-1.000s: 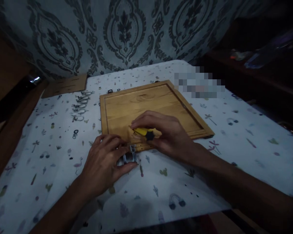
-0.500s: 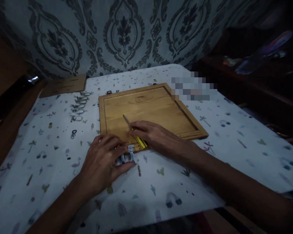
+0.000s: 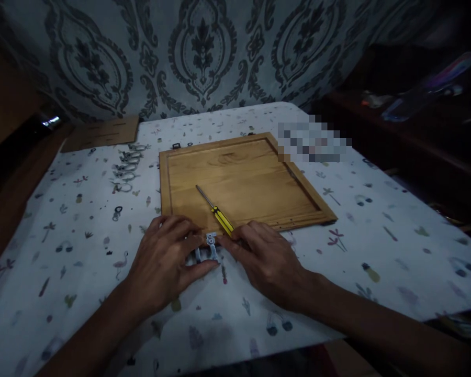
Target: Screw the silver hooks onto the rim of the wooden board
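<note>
At the near edge of a framed wooden panel [image 3: 235, 173], a silvery metal hinge [image 3: 211, 239] sits beside the frame. My left hand [image 3: 165, 256] is closed around this hinge, with its fingers on the panel edge and its thumb below the hinge arm. A screwdriver [image 3: 222, 219] with a yellow and black handle lies slantwise on the panel, its tip pointing away to the left. My right hand [image 3: 267, 259] has curled fingers at the butt of the handle, and its foremost digit reaches close to the hinge. What those fingers hold, if anything, is hidden.
Several more hinges [image 3: 127, 170] lie in a row on the patterned tablecloth [image 3: 102, 309], left of the panel. A small dark fitting [image 3: 118, 212] rests nearer me. Brown cardboard [image 3: 105, 131] lies at the far left, and a blurred-out item [image 3: 314, 141] at the far right.
My right hand has slid off the screwdriver toward its butt end and nearer to me. The screwdriver stays on the panel almost unmoved. My left hand keeps its hold on the hinge.
</note>
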`<move>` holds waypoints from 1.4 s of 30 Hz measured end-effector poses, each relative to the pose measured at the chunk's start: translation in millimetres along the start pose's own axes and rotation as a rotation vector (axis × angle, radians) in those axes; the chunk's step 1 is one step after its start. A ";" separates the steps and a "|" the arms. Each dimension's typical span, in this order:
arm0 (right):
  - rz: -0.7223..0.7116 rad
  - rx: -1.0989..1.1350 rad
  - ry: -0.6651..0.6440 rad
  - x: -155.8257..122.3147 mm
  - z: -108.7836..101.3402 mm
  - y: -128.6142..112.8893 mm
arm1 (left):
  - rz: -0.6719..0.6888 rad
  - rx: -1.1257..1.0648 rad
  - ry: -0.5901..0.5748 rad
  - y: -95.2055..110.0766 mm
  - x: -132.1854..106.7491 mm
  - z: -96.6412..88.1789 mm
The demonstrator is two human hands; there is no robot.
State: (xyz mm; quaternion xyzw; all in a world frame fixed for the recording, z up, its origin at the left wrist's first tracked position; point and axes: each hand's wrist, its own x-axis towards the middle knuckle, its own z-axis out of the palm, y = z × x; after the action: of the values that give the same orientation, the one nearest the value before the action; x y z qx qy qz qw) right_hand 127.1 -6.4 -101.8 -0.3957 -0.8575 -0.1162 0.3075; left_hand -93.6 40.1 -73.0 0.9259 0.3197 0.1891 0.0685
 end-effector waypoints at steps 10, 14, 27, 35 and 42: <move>0.012 -0.115 -0.021 -6.0 7.2 4.1 | -0.002 0.001 0.013 -0.4 -0.2 1.1; 0.009 -0.087 -0.025 -7.1 7.7 2.9 | 0.008 -0.008 0.022 -0.5 0.4 0.6; -0.010 -0.070 -0.001 -4.4 4.6 3.2 | 0.015 -0.015 0.026 -1.0 0.0 0.3; -0.008 -0.053 -0.032 -5.1 6.3 3.3 | 0.008 -0.011 0.015 -1.0 0.3 -0.4; -0.010 -0.078 -0.031 -4.1 5.4 2.2 | 0.008 -0.009 0.016 -0.1 0.3 0.6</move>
State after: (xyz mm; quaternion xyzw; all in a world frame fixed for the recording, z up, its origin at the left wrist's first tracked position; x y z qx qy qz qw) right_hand 128.5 -5.0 -108.6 -0.4049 -0.8590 -0.1449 0.2779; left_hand -93.2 40.3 -73.5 0.9254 0.3156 0.1982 0.0693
